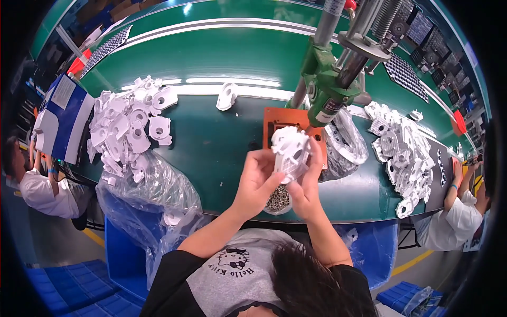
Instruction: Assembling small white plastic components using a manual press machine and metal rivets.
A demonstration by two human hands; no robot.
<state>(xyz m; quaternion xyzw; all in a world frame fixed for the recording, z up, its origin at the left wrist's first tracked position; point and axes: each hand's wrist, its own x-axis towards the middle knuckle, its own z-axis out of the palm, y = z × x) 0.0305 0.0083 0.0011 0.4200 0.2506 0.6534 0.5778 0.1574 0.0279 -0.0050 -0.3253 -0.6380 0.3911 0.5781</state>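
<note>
The left hand (254,182) and right hand (309,185) grasp one white plastic part (290,150) between them, partly hiding the orange fixture (273,117) beyond. A green press (332,92) towers past the right hand; small metal pieces (279,201) sit just below both. White parts heap up left of the left hand (124,121) and well right of the right hand (404,153). The dark green counter (208,137) spreads beneath; co-workers sit farther out on either side (45,194) (454,219).
</note>
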